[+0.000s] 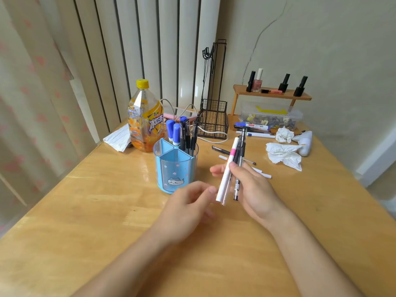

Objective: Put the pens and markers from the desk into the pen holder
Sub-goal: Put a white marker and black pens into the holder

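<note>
Roughly halfway through the pen roundup

We've got several markers and pens standing in the holder [175, 166] already; right hand [252, 189] is clamped on a small bunch [232, 168], left hand [188, 209] loosely curled, holding nothing. More pens [252, 126] lie on the tabletop [85, 211] behind (bottle [144, 118] label reads 冰红茶, other writing too blurry).

Right hand [250, 185] is raised with its grip closed around a bunch of pens [232, 168]; left hand [188, 202] sits just beside it, fingers loosely curled, holding nothing.
</note>
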